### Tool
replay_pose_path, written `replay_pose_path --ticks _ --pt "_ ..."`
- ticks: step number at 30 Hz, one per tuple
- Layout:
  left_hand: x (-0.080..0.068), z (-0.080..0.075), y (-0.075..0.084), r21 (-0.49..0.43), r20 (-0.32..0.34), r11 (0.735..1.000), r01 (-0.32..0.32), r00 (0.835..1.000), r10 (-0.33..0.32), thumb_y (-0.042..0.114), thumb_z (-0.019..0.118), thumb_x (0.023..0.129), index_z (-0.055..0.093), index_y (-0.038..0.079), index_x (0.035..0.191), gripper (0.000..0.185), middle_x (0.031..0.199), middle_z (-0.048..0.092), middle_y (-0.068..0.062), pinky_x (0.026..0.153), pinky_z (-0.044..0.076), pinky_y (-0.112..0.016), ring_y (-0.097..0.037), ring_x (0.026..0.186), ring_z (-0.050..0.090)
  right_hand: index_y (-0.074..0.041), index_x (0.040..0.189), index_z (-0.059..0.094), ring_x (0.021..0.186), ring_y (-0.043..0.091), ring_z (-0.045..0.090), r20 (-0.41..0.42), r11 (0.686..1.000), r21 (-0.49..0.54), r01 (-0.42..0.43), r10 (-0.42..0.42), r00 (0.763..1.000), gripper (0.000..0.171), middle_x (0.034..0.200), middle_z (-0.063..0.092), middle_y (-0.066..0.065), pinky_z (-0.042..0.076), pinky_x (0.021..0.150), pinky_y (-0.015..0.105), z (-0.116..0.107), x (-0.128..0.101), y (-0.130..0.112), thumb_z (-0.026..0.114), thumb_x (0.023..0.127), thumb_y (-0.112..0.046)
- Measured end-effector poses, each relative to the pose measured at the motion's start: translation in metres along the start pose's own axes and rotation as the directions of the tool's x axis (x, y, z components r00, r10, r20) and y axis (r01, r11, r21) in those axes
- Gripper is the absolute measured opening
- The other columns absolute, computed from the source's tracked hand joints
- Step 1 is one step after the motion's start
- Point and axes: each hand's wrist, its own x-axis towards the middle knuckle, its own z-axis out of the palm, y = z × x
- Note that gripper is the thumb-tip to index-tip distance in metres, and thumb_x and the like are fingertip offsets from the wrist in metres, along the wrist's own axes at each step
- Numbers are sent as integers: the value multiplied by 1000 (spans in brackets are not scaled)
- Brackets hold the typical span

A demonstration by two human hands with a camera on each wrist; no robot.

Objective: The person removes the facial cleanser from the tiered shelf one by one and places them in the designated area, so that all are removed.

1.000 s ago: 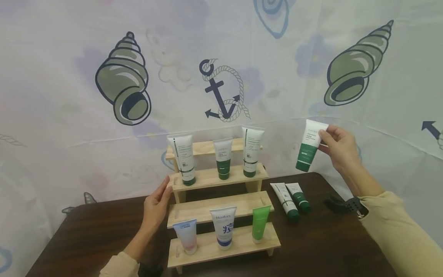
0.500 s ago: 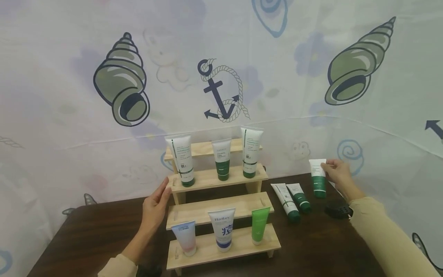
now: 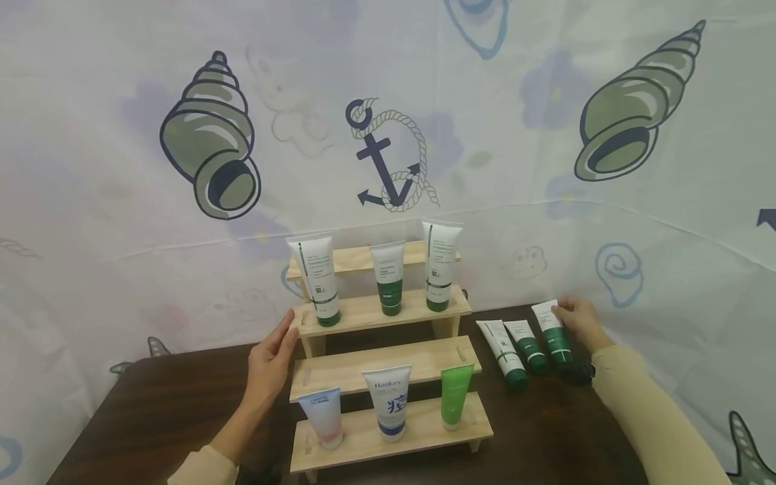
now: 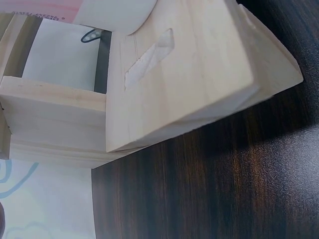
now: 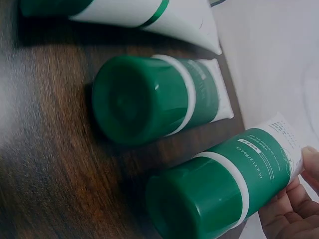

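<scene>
My right hand (image 3: 580, 322) pinches the flat crimped end of a white-and-green squeeze tube (image 3: 553, 330) at the right of the table. In the right wrist view that tube (image 5: 224, 181) has its green cap toward the camera. Beside it lie a short white-and-green tube (image 3: 526, 345) and a longer white tube (image 3: 503, 351) with a green cap. At the other side, my left hand (image 3: 269, 364) touches the left end of the wooden tiered stand (image 3: 388, 364) with fingers nearly straight. The left wrist view shows mostly the stand's lower corner (image 4: 184, 94).
On the upper tier, two tall white tubes (image 3: 318, 279) flank a shorter white-and-green one (image 3: 389, 276). The bottom tier holds a pink-and-white tube (image 3: 324, 417), a white-and-blue tube (image 3: 389, 404) and a green tube (image 3: 456, 397). A printed cloth (image 3: 485, 135) hangs behind the dark table (image 3: 182, 404).
My right hand has lowered the white-and-green tube from the air beside the stand to the table, right of the two lying tubes. The left hand stays at the stand.
</scene>
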Motion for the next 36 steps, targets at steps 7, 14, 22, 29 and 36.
replay_pose_path --ticks 7,14,22,29,36 --pt "1 1 -1 -1 -5 1000 -19 1000 19 20 53 102 47 -2 141 45 147 48 -12 96 37 1 27 115 39 23 124 48 113 50 51 34 996 -74 -44 46 998 45 128 50 41 53 88 44 8 2 8 52 94 -10" --pt "2 1 -1 -22 -6 1000 -21 1000 21 19 53 102 47 -3 141 45 147 48 -13 96 37 1 26 116 40 23 124 48 108 48 53 37 994 -81 -69 72 997 44 126 51 41 52 85 45 11 5 15 50 96 -11" --pt "1 1 -3 -22 -20 1000 -19 1000 19 19 53 102 48 -2 140 44 146 48 -13 97 36 1 25 116 40 21 124 51 105 45 58 36 989 -102 -102 106 994 44 125 55 38 55 80 42 17 8 15 52 96 -12" --pt "0 1 0 -31 -25 999 -20 1000 19 17 53 102 49 -2 140 43 146 49 -11 97 36 1 22 120 42 18 127 50 103 41 59 41 980 -100 -174 179 983 43 127 53 37 55 77 40 22 13 16 50 97 -13" --pt "0 2 0 -38 -22 999 -34 999 34 16 53 102 48 -3 140 43 146 48 -13 97 36 1 22 119 41 18 126 50 99 39 58 21 969 -82 -233 236 972 43 125 53 36 55 74 40 24 16 17 49 98 -14"
